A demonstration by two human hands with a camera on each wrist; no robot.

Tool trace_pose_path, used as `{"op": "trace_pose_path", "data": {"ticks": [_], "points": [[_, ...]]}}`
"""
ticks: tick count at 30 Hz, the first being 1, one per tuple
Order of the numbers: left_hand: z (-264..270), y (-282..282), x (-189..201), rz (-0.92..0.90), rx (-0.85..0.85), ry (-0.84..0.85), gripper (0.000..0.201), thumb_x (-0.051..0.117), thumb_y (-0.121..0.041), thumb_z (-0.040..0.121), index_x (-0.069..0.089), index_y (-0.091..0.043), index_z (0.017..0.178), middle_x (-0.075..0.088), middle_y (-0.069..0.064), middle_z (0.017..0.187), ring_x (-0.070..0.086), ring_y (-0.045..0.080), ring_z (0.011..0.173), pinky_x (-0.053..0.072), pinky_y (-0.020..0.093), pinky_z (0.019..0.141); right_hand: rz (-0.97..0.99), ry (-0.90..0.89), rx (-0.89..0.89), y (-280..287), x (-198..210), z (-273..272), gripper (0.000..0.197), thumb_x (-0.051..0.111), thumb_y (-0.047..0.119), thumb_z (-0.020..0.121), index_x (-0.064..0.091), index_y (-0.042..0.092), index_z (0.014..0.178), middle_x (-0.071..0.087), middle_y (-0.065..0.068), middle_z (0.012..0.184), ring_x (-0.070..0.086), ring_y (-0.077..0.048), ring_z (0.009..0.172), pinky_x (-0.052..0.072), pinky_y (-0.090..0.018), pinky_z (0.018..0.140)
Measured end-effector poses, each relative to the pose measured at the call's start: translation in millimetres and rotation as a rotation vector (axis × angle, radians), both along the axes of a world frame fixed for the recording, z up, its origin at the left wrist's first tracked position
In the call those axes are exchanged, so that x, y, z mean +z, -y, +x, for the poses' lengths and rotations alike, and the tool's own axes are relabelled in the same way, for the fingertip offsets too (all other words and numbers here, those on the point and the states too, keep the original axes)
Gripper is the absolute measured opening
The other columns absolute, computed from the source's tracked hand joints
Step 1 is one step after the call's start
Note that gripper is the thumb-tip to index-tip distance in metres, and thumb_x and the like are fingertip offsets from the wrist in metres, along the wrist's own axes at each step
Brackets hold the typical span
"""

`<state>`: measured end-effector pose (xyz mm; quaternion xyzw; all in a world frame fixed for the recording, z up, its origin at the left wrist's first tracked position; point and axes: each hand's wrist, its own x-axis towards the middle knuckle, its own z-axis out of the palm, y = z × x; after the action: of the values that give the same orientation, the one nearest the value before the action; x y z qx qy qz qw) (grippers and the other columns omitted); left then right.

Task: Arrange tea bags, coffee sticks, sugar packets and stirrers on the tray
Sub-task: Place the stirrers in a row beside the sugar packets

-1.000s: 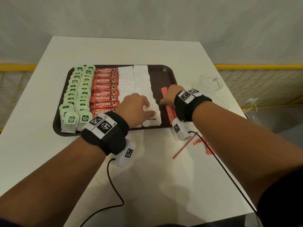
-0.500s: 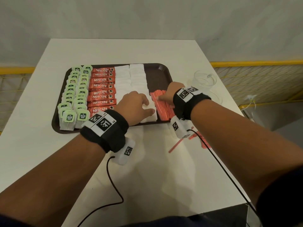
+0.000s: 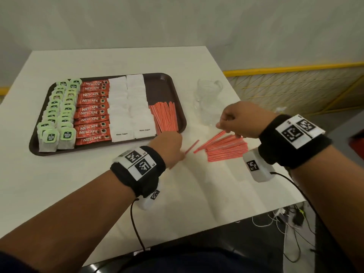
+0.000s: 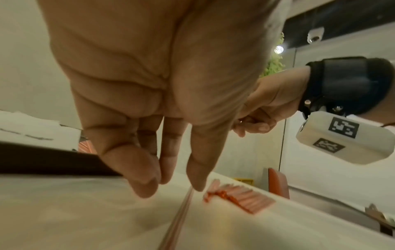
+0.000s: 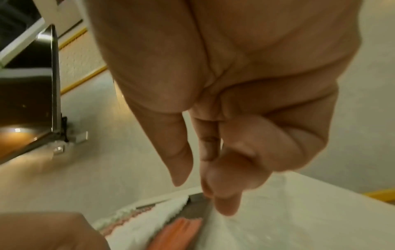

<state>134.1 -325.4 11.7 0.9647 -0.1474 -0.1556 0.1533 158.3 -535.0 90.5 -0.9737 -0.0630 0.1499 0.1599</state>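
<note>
The brown tray [image 3: 177,107] holds green tea bags [image 3: 59,115], red coffee sticks [image 3: 92,113], white sugar packets [image 3: 128,107] and a fan of red stirrers [image 3: 165,119] in rows from left to right. Loose stirrers [image 3: 224,147] lie in a pile on the table to the right of the tray. My left hand [image 3: 180,152] hangs over a single stirrer [image 3: 191,147], with straight fingers [image 4: 194,179] touching that stirrer [image 4: 181,211]. My right hand [image 3: 222,125] hovers at the pile's far end, its fingers [image 5: 181,169] loosely bent with nothing seen between them.
A crumpled clear plastic wrapper [image 3: 208,99] lies on the white table [image 3: 197,194] beyond my right hand. The table's right edge runs close to the stirrer pile. Beyond it are a yellow rail [image 3: 295,67] and cables [image 3: 291,217] on the floor.
Both hands left the tray and moved right and nearer, onto the table by the loose stirrers. The stirrers on the tray now lie fanned out, untouched.
</note>
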Motion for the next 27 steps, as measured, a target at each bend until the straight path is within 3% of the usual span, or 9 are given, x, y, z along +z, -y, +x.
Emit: {"op": "trace_pose_path", "data": {"ticks": [3, 6, 8, 11, 16, 19, 22, 24, 27], "points": [[-4, 15, -8, 0.089, -0.018, 0.022, 0.016, 0.063, -0.021, 0.092, 0.062, -0.008, 0.101, 0.063, 0.008, 0.101, 0.061, 0.025, 0.091, 0.049, 0.031, 0.078, -0.144, 0.011, 0.022, 28, -26, -6, 0.015, 0.063, 0.032, 0.089, 0.065, 0.018, 0.096, 0.064, -0.001, 0.099, 0.056, -0.015, 0.079, 0.038, -0.025, 0.064], [0, 26, -14, 0.166, 0.005, 0.054, 0.005, 0.059, -0.013, 0.092, 0.06, -0.009, 0.09, 0.061, 0.007, 0.088, 0.057, 0.023, 0.08, 0.047, 0.03, 0.072, -0.282, -0.024, 0.052, 44, -49, -9, 0.037, 0.063, 0.029, 0.087, 0.056, 0.023, 0.123, 0.056, -0.005, 0.119, 0.055, -0.022, 0.102, 0.041, -0.028, 0.077], [4, 32, -13, 0.198, 0.032, 0.055, 0.008, 0.06, -0.016, 0.094, 0.056, -0.011, 0.088, 0.05, 0.001, 0.076, 0.053, 0.021, 0.076, 0.044, 0.029, 0.071, -0.32, -0.052, 0.048, 50, -57, -11, 0.05, 0.065, 0.029, 0.085, 0.049, 0.022, 0.131, 0.053, -0.007, 0.122, 0.056, -0.026, 0.107, 0.043, -0.029, 0.08], [15, 39, -11, 0.197, 0.092, 0.045, 0.013, 0.059, -0.019, 0.096, 0.051, -0.013, 0.088, 0.05, 0.001, 0.079, 0.052, 0.02, 0.078, 0.046, 0.028, 0.077, -0.323, -0.07, 0.072, 56, -63, -12, 0.048, 0.067, 0.027, 0.085, 0.052, 0.014, 0.128, 0.057, -0.008, 0.118, 0.058, -0.024, 0.103, 0.041, -0.026, 0.077], [29, 58, -12, 0.126, 0.094, 0.054, 0.021, 0.05, -0.016, 0.1, 0.067, -0.005, 0.106, 0.067, 0.011, 0.101, 0.063, 0.025, 0.092, 0.052, 0.034, 0.091, -0.26, -0.025, 0.088, 57, -71, -17, 0.027, 0.06, 0.025, 0.09, 0.061, 0.01, 0.113, 0.056, -0.007, 0.098, 0.061, -0.025, 0.095, 0.044, -0.028, 0.077], [31, 73, -13, 0.037, 0.056, 0.07, 0.025, 0.048, -0.022, 0.1, 0.07, -0.011, 0.103, 0.069, 0.007, 0.098, 0.063, 0.024, 0.088, 0.053, 0.037, 0.086, -0.217, 0.0, 0.089, 56, -74, -18, 0.024, 0.058, 0.023, 0.09, 0.061, 0.01, 0.11, 0.057, -0.008, 0.099, 0.062, -0.027, 0.096, 0.048, -0.03, 0.081], [29, 90, -15, 0.002, -0.004, 0.025, 0.041, 0.048, -0.05, 0.098, 0.069, -0.014, 0.095, 0.067, 0.003, 0.087, 0.064, 0.021, 0.079, 0.054, 0.038, 0.076, -0.19, 0.03, 0.081, 57, -78, -18, 0.027, 0.061, 0.024, 0.088, 0.061, 0.012, 0.112, 0.057, -0.008, 0.102, 0.061, -0.027, 0.094, 0.049, -0.032, 0.083], [26, 100, -18, 0.052, -0.07, 0.046, 0.05, 0.057, -0.065, 0.085, 0.066, -0.017, 0.094, 0.062, 0.002, 0.087, 0.06, 0.019, 0.075, 0.053, 0.036, 0.072, -0.176, 0.036, 0.078, 57, -82, -17, 0.03, 0.064, 0.027, 0.086, 0.06, 0.013, 0.112, 0.058, -0.008, 0.104, 0.06, -0.026, 0.093, 0.05, -0.033, 0.084], [20, 110, -25, 0.11, -0.123, 0.105, 0.049, 0.07, -0.062, 0.075, 0.061, -0.019, 0.095, 0.054, 0.001, 0.091, 0.054, 0.02, 0.079, 0.051, 0.038, 0.073, -0.143, 0.043, 0.047, 57, -85, -17, 0.04, 0.072, 0.028, 0.08, 0.056, 0.013, 0.114, 0.055, -0.01, 0.109, 0.058, -0.027, 0.096, 0.05, -0.037, 0.087]]}}
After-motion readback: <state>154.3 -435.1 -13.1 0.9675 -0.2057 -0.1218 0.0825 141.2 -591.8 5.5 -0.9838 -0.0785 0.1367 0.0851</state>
